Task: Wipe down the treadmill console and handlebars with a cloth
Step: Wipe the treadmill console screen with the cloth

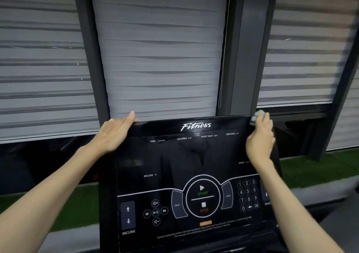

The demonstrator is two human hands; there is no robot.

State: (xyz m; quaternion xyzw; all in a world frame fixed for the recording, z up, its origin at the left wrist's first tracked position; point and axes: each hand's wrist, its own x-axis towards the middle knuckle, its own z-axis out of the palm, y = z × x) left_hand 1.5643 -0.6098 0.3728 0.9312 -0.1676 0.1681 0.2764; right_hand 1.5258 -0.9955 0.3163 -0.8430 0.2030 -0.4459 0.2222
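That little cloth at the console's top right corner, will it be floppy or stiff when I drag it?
Probably floppy: the cloth sits bunched into a small wad in the fingers of the right hand. Likely light, since the fingers nearly cover it. On the glossy console it may slide easily.

We see only a scrap of the cloth [254, 116]; the rest is balled up inside the right hand [260, 138]. Left hand [114, 134]: fingers go behind the console [194, 155] corner, out of our sight, only the thumb shows. Console bottom is cut by the frame edge. Right forearm covers part of the speed keys [266, 195]. Fine print [204, 230] along the bottom is too blurred for us to read. Both arms are cut at the frame edges.
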